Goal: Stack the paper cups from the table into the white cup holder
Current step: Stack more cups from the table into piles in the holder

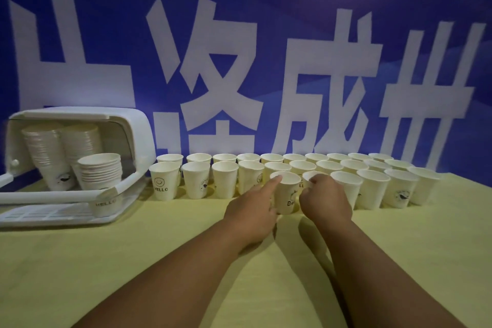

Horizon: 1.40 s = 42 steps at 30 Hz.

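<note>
Several white paper cups (224,179) stand upright in rows along the back of the yellow table (133,261). My left hand (253,210) grips one cup (286,196) in the front row, forefinger up at its rim, thumb low on its side. My right hand (323,198) pinches the rim of the cup beside it (310,176), which is mostly hidden behind the hand. The white cup holder (138,130) sits at the left with its lid raised. It holds three stacks of cups (99,172).
A blue banner with large white characters (266,61) hangs right behind the cup rows. The holder's slatted white tray (48,214) juts toward the table's front at the left.
</note>
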Each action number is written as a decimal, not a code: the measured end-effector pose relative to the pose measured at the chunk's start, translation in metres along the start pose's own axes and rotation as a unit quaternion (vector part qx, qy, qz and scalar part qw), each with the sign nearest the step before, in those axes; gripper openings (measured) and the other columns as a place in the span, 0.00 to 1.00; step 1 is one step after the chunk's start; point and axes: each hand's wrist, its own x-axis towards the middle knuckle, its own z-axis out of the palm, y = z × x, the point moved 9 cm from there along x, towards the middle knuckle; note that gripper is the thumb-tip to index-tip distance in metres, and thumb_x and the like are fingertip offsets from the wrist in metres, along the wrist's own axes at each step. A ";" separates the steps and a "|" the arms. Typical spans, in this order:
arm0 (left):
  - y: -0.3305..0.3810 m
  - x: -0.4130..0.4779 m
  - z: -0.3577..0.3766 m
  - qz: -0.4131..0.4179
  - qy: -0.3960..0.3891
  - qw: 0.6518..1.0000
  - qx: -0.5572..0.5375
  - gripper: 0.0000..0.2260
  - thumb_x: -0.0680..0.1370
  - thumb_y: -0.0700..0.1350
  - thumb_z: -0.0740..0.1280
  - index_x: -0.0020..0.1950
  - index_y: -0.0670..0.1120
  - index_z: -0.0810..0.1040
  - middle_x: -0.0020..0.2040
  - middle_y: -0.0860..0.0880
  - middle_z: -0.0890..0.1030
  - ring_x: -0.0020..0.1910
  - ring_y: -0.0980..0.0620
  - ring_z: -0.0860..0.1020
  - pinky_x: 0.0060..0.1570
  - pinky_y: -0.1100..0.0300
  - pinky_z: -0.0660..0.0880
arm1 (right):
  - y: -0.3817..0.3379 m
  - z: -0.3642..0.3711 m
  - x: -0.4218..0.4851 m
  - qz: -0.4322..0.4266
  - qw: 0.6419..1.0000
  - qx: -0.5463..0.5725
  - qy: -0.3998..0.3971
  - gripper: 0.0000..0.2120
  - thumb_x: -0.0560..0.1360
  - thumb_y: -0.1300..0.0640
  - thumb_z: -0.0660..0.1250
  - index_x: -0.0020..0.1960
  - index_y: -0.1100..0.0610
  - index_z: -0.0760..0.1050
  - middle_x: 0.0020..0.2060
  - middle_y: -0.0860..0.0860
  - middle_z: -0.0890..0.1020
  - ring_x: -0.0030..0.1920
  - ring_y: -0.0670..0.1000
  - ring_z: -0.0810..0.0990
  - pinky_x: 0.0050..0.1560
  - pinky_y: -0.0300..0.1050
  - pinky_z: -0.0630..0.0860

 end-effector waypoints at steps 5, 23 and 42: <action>-0.009 0.000 -0.010 -0.006 0.045 0.999 -0.010 0.04 0.84 0.52 0.59 0.57 0.53 0.69 0.57 0.53 0.77 0.53 0.48 0.77 0.50 0.49 0.77 | 0.000 -0.002 0.002 -0.001 0.999 -0.025 0.021 0.04 0.76 0.57 0.68 0.50 0.52 0.81 0.39 0.48 0.81 0.40 0.51 0.80 0.39 0.47 0.79; -0.104 -0.054 -0.128 -0.029 0.217 0.976 -0.002 0.12 0.85 0.56 0.55 0.46 0.53 0.70 0.44 0.56 0.75 0.42 0.56 0.74 0.37 0.58 0.72 | -0.117 0.021 -0.068 -0.226 0.972 0.064 0.001 0.09 0.82 0.48 0.62 0.55 0.49 0.78 0.47 0.44 0.81 0.44 0.46 0.78 0.43 0.45 0.79; -0.248 -0.113 -0.254 -0.124 0.399 0.905 0.078 0.07 0.85 0.50 0.54 0.53 0.51 0.70 0.52 0.51 0.72 0.49 0.48 0.73 0.43 0.51 0.75 | -0.291 0.084 -0.109 -0.273 0.914 0.300 -0.003 0.05 0.83 0.49 0.59 0.51 0.47 0.72 0.47 0.48 0.77 0.44 0.46 0.75 0.44 0.42 0.75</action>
